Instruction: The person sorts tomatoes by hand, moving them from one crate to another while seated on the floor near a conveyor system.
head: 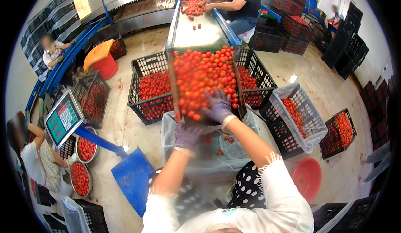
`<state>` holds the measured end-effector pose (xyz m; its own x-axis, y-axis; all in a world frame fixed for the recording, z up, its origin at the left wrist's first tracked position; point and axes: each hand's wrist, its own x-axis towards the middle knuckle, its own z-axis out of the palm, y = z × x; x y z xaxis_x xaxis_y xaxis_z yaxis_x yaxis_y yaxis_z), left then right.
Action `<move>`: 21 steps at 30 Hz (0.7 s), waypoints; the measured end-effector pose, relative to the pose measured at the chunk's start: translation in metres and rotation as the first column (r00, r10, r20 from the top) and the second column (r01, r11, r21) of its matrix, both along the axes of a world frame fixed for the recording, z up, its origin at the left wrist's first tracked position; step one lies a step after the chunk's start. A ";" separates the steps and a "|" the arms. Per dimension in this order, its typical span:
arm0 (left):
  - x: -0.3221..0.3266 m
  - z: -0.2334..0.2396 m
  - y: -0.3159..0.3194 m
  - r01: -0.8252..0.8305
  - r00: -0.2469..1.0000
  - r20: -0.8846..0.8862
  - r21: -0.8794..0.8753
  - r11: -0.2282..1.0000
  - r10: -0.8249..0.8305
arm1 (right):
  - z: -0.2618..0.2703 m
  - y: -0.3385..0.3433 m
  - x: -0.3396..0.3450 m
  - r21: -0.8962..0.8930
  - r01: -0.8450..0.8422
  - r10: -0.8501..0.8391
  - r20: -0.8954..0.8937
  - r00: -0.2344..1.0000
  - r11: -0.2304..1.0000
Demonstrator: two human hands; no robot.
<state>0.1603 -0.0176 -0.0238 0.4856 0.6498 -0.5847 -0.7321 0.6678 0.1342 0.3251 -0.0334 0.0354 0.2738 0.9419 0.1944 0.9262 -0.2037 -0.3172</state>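
Observation:
Red cherry tomatoes (200, 76) heap in the near end of a sloping sorting chute (239, 92); some are blurred. My right hand (217, 106), in a purple glove, lies palm down on the tomatoes at the lower right, fingers spread. My left hand (187, 136), gloved too, is at the chute's lower left lip, and whether it grips the edge is hard to tell. Below the lip a plastic-lined crate (169, 136) holds a few tomatoes. Black crates of tomatoes stand on both sides of the chute, one at left (150, 117) and one at right (263, 89).
A blue platform scale (134, 179) with a tilted display (64, 118) stands at left, near metal bowls of tomatoes (90, 186). At right are a lined crate (313, 136) and a pink basin (307, 179). A person (242, 1) sorts tomatoes at the chute's far end; others work at left.

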 end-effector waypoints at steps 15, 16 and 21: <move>0.001 0.011 -0.001 0.044 0.996 0.083 -0.148 0.988 -0.032 | -0.051 -0.025 -0.055 0.026 -0.297 0.291 0.135 0.947 0.955; 0.000 0.015 -0.002 0.042 0.996 0.084 -0.152 0.988 -0.029 | -0.055 -0.029 -0.049 0.012 -0.317 0.312 0.133 0.941 0.948; -0.007 0.028 -0.007 0.149 0.986 0.086 -0.087 0.985 -0.141 | -0.044 -0.040 -0.011 -0.110 -0.113 0.135 0.218 0.967 0.987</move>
